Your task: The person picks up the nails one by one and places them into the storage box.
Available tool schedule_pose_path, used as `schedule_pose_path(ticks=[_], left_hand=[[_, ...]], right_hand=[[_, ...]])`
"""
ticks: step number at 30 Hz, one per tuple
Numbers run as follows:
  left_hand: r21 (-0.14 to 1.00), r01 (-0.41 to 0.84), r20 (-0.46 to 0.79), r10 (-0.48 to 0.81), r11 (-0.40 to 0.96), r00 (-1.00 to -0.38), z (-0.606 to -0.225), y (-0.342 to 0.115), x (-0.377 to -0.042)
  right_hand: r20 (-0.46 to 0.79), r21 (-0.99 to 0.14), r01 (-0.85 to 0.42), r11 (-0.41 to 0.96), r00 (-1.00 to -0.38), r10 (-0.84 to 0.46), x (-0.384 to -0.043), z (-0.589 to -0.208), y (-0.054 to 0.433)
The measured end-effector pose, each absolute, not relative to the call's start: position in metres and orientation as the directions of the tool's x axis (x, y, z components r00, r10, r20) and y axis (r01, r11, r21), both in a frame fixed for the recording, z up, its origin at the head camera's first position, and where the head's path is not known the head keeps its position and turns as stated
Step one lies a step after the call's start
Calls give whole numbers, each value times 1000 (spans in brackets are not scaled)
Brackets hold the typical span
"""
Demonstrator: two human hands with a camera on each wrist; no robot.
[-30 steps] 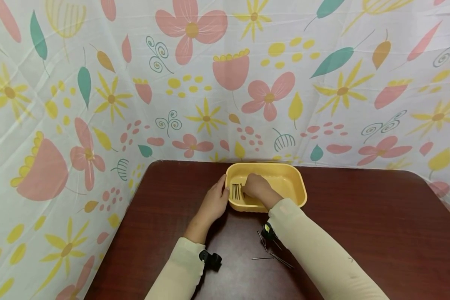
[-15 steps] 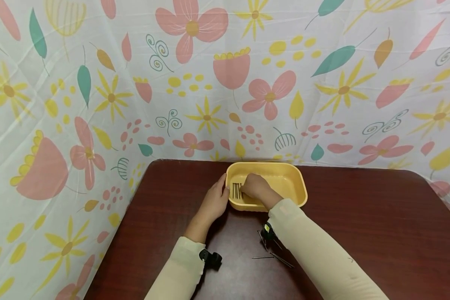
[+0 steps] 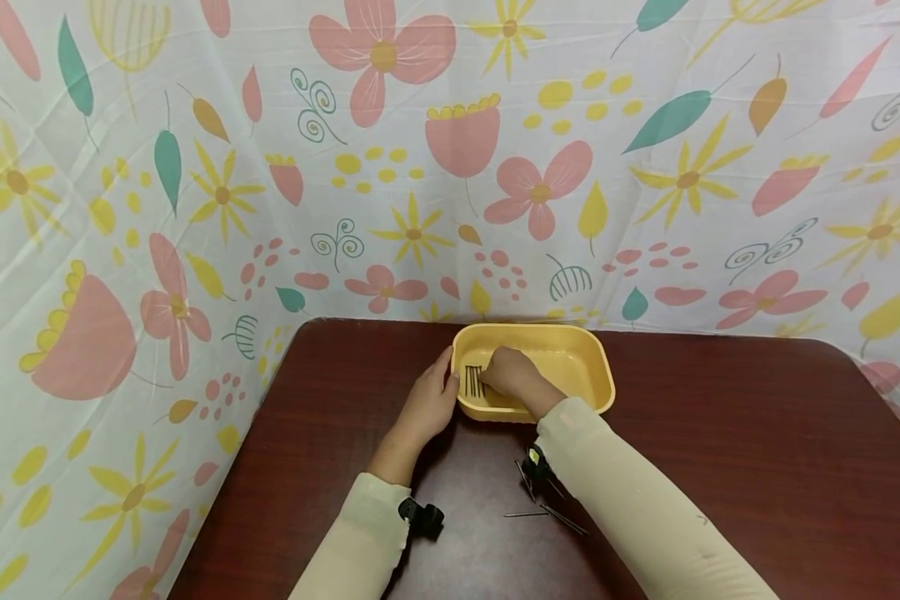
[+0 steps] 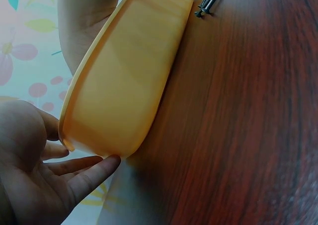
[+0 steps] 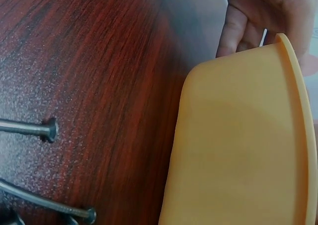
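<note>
A yellow plastic basin (image 3: 592, 367) stands at the back of the table. My left hand (image 3: 430, 402) rests on its left end; in the left wrist view, the thumb and fingers of the left hand (image 4: 44, 170) lie against the outer wall with the thumb extended. My right hand (image 3: 516, 372) reaches inside with fingers curled, its fingertips at the rightmost nail of a row of dark nails (image 3: 473, 382). These nails lie side by side near the basin's left end. The basin wall hides the right hand's fingers in the right wrist view.
Several loose nails (image 3: 564, 520) lie on the dark red table (image 3: 720, 433) in front of the basin, partly under the right forearm. A floral cloth (image 3: 390, 183) hangs right behind the table and along its left side.
The nail at my right fingertips has shifted left and straightened, from slightly apart and tilted to beside the others. My left hand and the basin have stayed almost still.
</note>
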State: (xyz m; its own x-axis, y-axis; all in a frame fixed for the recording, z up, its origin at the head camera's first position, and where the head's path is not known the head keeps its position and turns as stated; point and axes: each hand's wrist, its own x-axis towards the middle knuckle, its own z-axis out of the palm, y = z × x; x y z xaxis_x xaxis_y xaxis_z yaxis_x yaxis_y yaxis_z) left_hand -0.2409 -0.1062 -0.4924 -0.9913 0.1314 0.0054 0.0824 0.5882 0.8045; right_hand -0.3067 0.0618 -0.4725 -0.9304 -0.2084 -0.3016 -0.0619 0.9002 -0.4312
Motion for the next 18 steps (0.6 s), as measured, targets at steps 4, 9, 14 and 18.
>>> schedule_pose_path(ticks=[4,9,14,18], left_hand=[[808,87,10,134,583,-991,-492,-106,-240],[809,92,12,140,580,-990,-492,-105,-240],[815,79,-1,139,575,-990,-492,-105,-240],[817,69,-13,138,572,-990,-493,-106,-240]], right_hand=[[-304,-437,-54,898,-931,-204,-307,-473,62],[-316,-446,-44,894,-927,-203,-306,-471,65],[-318,-457,-36,889,-927,-201,-303,-464,70],[-314,-486,-36,873,-925,-213,-299,-459,75]])
